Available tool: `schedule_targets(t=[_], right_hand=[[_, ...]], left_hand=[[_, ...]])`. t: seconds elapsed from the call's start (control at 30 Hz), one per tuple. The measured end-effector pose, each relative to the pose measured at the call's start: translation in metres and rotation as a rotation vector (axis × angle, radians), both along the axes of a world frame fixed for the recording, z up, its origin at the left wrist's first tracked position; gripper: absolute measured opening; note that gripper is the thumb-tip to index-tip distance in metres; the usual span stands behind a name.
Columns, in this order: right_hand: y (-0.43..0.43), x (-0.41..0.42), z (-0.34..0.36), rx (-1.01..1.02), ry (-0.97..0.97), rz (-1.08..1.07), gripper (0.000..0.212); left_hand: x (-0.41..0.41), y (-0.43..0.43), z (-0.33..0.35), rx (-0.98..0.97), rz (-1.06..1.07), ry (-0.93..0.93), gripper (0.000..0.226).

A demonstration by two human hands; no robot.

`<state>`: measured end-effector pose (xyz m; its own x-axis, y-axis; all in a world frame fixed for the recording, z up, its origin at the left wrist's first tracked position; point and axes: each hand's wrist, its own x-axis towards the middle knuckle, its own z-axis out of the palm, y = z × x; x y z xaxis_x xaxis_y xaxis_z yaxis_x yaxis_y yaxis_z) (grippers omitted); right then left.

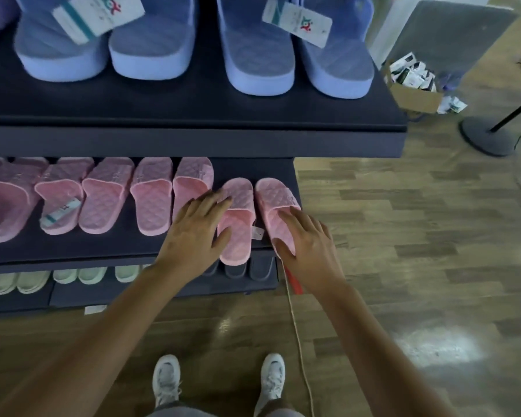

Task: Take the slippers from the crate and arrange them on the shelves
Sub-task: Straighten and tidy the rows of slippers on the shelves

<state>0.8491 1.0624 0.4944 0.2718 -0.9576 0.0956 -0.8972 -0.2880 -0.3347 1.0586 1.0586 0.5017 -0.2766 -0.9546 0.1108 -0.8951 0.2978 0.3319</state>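
Observation:
Two pink quilted slippers lie side by side at the right end of the middle shelf [118, 248]. My left hand [197, 228] rests flat beside and over the left slipper [238, 224], fingers straight, thumb against its side. My right hand [306, 239] lies on the right slipper [275, 195], fingers extended over its footbed, thumb at its heel. Both heels stick out slightly past the shelf's front edge. No crate is in view.
More pink slippers [152, 197] line the middle shelf to the left. Blue slippers [259, 55] with tags fill the top shelf, pale green ones [33, 281] the bottom. A cardboard box [412, 85], a round stand base [484, 136] and a cord [298, 335] are on the wooden floor.

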Motion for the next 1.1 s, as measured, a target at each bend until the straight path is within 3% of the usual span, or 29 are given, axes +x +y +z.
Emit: schedule_targets(t=[0.3, 0.47, 0.63, 0.9, 1.1], right_hand=[[-0.025, -0.06, -0.042, 0.089, 0.008, 0.126, 0.053], [-0.032, -0.052, -0.079, 0.105, 0.005, 0.169, 0.046], [-0.048, -0.034, -0.121, 0.16, -0.039, 0.18, 0.046], [-0.09, 0.002, -0.17, 0.257, 0.143, 0.298, 0.052], [-0.097, 0.011, -0.194, 0.107, 0.231, 0.26, 0.052]], left_hand=[[-0.057, 0.005, -0.039, 0.045, 0.11, -0.02, 0.048], [-0.051, 0.005, -0.082, 0.191, 0.187, -0.002, 0.052], [-0.045, -0.01, -0.123, 0.158, 0.206, 0.033, 0.044], [-0.05, -0.029, -0.191, 0.216, 0.148, 0.076, 0.061], [-0.037, -0.025, -0.206, 0.158, 0.055, 0.011, 0.078]])
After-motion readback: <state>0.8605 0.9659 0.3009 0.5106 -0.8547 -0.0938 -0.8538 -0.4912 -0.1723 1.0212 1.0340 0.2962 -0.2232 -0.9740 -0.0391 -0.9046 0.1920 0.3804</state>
